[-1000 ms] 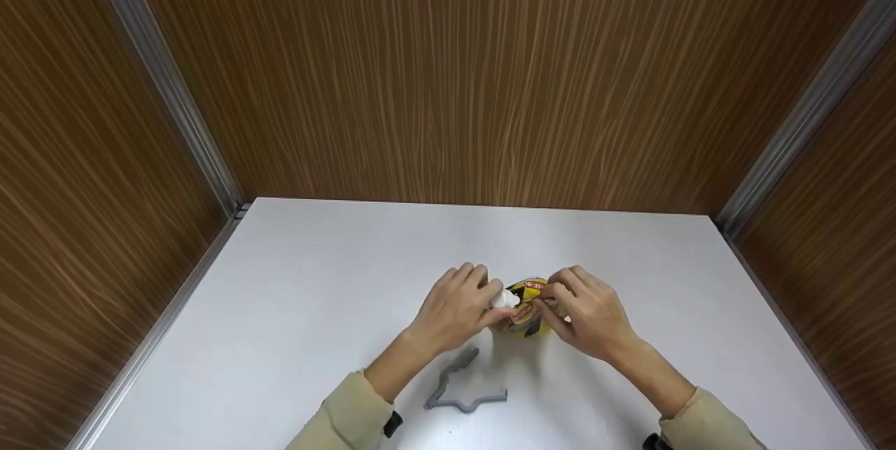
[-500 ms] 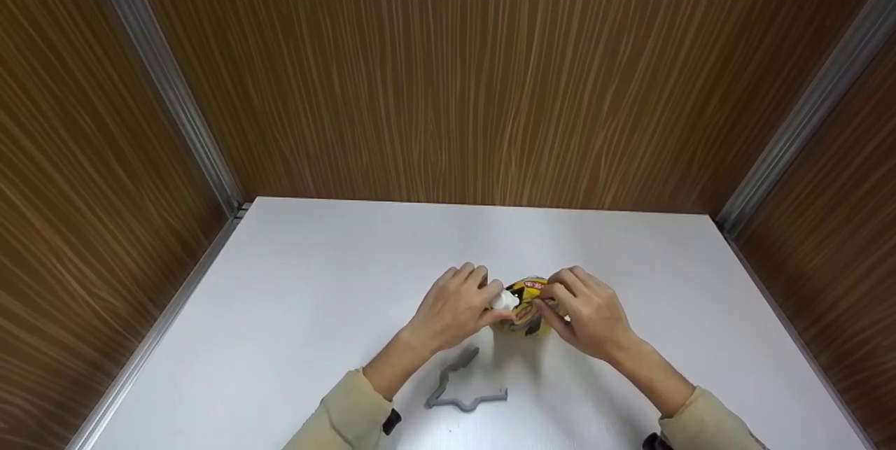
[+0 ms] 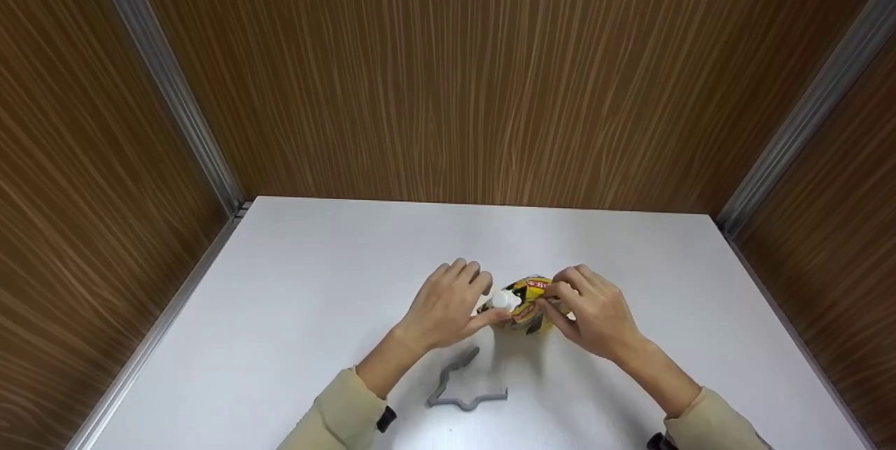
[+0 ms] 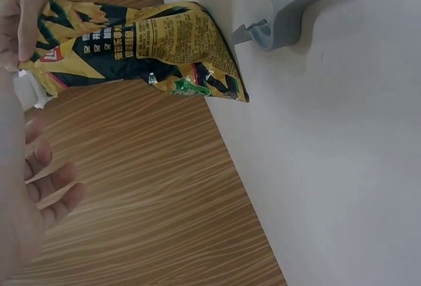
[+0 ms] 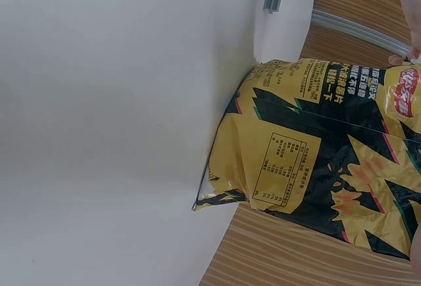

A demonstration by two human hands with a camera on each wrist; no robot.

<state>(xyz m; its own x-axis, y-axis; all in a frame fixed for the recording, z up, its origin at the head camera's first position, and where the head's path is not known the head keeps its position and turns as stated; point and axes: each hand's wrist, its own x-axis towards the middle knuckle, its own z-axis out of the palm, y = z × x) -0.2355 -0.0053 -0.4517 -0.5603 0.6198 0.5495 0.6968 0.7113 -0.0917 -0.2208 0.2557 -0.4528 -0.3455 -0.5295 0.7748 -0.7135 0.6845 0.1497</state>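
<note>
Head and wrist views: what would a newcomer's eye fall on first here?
The yellow-and-black bag stands out most, its jagged print bold in the right wrist view, with the person's right grip pinching its top. Next comes the bright white cap at the bag's top, near the thumb of the left grip in the head view. Then the bent gray piece on the white table, nearer the wearer than the bag.

Left hand (image 3: 444, 304) is relaxed, right hand (image 3: 595, 311) pinches.

Brown panels (image 3: 448, 72) meet at metal strips (image 3: 168, 75) — white tabletop (image 3: 315, 254) below
</note>
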